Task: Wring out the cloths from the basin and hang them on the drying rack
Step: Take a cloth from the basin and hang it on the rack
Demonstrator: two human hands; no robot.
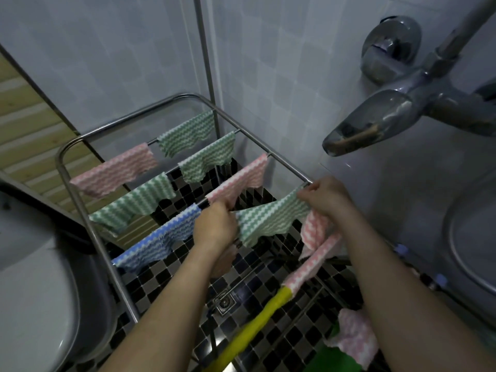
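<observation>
Currently, a crumpled pink cloth (354, 336) lies at the lower right edge of view, partly over a green surface (338, 358) that cannot be identified. A yellow strip (255, 320) runs diagonally up between the forearms. It meets a hanging pink cloth (314, 237) that drops from under the right hand (328, 197); whether that hand grips it cannot be told.

Right hand: fingers curled, pinching the top right corner of the held green cloth (271, 218) beside the joint of the nearest visible rail and the side bar of the drying rack (128, 117).

Left hand (214, 226): fingers curled, pinching the cloth's top left edge.

The cloth is stretched between the hands. It shows white zigzag stripes on green, and its lower edge hangs free and wavy. Whether it already rests on the rail cannot be told.

Three farther rails each carry two cloths, with a short bare length between them:
- blue cloth (161, 237) and striped pink cloth (236, 181)
- two more green ones
- far pink cloth (115, 170) and far green cloth (188, 132)

The tiled wall stands close behind the rack. A faucet (375, 122) projects above its right side, well apart from the rails.
</observation>
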